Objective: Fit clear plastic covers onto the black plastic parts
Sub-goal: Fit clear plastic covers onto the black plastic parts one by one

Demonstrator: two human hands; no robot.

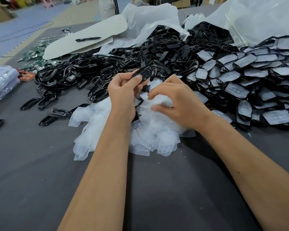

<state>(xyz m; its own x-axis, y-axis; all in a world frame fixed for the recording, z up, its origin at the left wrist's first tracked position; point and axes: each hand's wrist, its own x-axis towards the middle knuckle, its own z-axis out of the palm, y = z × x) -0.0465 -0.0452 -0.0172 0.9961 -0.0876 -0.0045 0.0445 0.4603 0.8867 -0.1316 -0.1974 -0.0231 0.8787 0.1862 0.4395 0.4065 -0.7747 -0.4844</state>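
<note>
While gripped, glossy black part point(142, 74).

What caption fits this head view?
Left hand holds a black part while right hand picks a clear cover from the pile.

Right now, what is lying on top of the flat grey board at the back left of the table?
A single black pen lies on the grey board. The board's right end is tucked under a white plastic bag, so anything there is hidden.

Grey table point(40, 172) under plastic parts point(97, 67)
</note>
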